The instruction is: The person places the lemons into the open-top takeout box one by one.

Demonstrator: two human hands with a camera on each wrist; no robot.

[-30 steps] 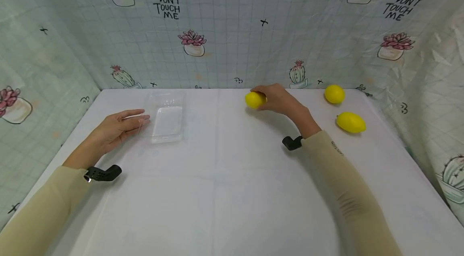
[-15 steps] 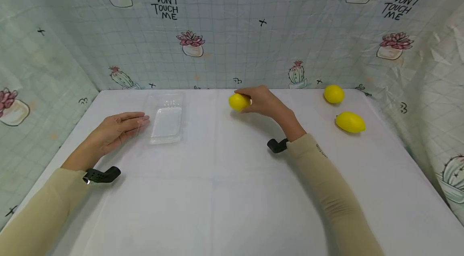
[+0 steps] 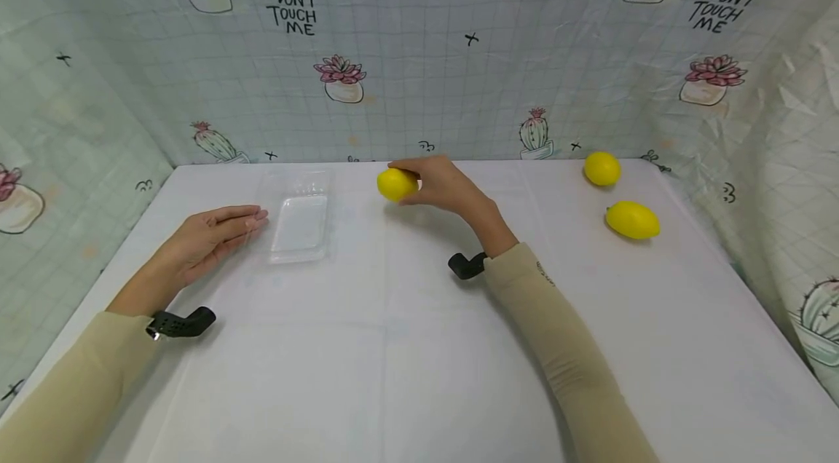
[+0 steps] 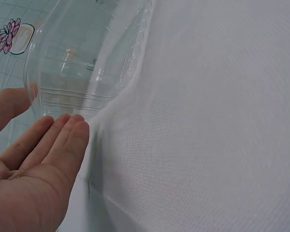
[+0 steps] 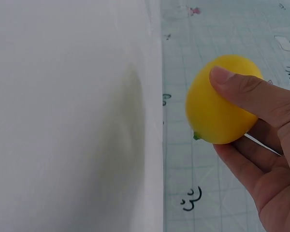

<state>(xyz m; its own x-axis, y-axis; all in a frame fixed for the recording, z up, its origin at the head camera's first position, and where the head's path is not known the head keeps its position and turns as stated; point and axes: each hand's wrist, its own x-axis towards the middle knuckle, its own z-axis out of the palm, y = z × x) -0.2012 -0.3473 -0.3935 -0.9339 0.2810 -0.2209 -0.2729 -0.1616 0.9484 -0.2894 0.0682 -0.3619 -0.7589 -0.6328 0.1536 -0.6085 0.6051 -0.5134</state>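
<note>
A yellow lemon (image 3: 396, 185) with a small green tip is gripped between the thumb and fingers of my right hand (image 3: 440, 185), held above the white table near its back edge. In the right wrist view the lemon (image 5: 222, 101) shows whole apart from where the thumb and fingers cover it. To the left stands a clear plastic container (image 3: 300, 226). My left hand (image 3: 210, 237) rests at the container's left side, fingers fairly straight and fingertips at its wall. From the left wrist, the container (image 4: 87, 63) rises just beyond those fingertips.
Two more lemons lie at the right back of the table: one lemon (image 3: 601, 169) near the back edge, another lemon (image 3: 632, 220) closer. A patterned curtain (image 3: 419, 48) hangs behind the white table (image 3: 367, 361) and along both sides.
My right hand has moved left with the lemon, toward the clear container. The left hand has stayed by the container. The other two lemons lie where they were.
</note>
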